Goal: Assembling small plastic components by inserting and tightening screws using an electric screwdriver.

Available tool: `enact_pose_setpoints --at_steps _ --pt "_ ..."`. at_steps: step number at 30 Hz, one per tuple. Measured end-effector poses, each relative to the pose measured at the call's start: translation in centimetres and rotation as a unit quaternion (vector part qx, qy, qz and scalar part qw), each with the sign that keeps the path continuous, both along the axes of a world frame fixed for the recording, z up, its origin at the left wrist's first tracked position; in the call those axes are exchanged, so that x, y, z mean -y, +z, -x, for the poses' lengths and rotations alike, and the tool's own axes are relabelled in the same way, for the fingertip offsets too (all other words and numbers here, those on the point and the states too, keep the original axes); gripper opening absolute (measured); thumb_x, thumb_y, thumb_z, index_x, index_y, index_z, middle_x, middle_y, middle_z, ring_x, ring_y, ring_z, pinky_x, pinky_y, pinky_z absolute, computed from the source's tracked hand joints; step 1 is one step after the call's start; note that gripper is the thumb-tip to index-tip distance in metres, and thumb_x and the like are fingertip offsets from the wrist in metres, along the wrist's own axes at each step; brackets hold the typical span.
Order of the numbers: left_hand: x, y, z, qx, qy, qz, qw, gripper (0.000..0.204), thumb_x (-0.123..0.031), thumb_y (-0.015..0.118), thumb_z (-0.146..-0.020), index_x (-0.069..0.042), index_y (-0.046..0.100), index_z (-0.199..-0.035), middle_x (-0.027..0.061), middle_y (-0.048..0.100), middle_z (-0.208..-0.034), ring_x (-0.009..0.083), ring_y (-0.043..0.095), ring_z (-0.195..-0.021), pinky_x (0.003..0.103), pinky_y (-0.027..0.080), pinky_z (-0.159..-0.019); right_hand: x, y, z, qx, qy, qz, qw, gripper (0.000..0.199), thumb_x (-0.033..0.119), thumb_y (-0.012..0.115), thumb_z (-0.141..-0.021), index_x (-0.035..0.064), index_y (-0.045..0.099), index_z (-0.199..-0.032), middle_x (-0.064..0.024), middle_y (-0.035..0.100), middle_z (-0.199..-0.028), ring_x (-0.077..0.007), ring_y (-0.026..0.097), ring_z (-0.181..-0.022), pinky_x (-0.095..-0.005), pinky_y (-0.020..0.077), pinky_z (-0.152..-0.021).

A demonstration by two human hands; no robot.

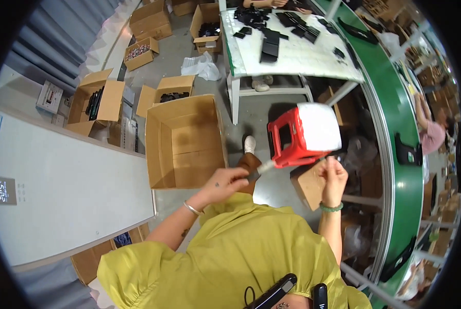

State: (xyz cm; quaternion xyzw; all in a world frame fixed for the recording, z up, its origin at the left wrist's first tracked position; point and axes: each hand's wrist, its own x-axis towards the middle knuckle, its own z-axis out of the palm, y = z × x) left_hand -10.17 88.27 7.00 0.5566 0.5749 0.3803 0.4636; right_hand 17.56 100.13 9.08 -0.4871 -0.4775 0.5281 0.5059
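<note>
In my left hand (224, 185), the fingers are closed on a small dark object (253, 176). A pale, blurred strip (266, 166) sticks out from it toward the red stool; its exact kind is unclear. My right hand (334, 177) is raised with thumb and fingers pinched together, and whatever may be between them is too small to make out. Behind and left of my left hand stands a large open cardboard box (191, 139) with a bare inside. A red stool (292, 139) with a white top (320, 127) stands ahead, between and beyond my hands.
A brown cardboard box (308, 188) sits below the stool, beside my right hand. Ahead, a white-topped table (246, 64) carries several black parts. A green conveyor belt (392, 103) runs along the right. Smaller open boxes (112, 100) stand on the left, near a white cabinet (76, 190).
</note>
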Motion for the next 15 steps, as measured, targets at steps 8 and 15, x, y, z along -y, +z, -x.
enact_pose_setpoints --at_steps 8,15 --pt "-28.4 7.6 10.5 -0.089 0.153 -0.215 0.96 0.022 -0.013 0.063 -0.082 0.002 0.062 -0.098 0.0133 0.063 -0.083 0.021 0.06 -0.068 0.029 0.048 -0.063 -15.7 -9.5 -9.4 0.675 -0.062 -0.032 0.734 0.029 0.029 0.056 -0.083 0.0015 0.066 -0.082 -0.0237 0.064 -0.085 -0.0388 0.062 -0.084 -0.0477 0.0485 -0.076" --pt "-47.0 26.5 11.2 -0.192 0.05 -0.528 0.826 0.017 -0.004 0.063 -0.078 0.001 0.062 -0.095 0.013 0.061 -0.079 0.0237 0.058 -0.067 0.031 0.046 -0.061 -24.6 0.9 -3.7 0.286 -0.089 0.013 0.954 0.031 0.024 0.051 -0.092 -0.0026 0.067 -0.094 -0.0141 0.067 -0.087 -0.0158 0.064 -0.08 -0.0283 0.0505 -0.068"
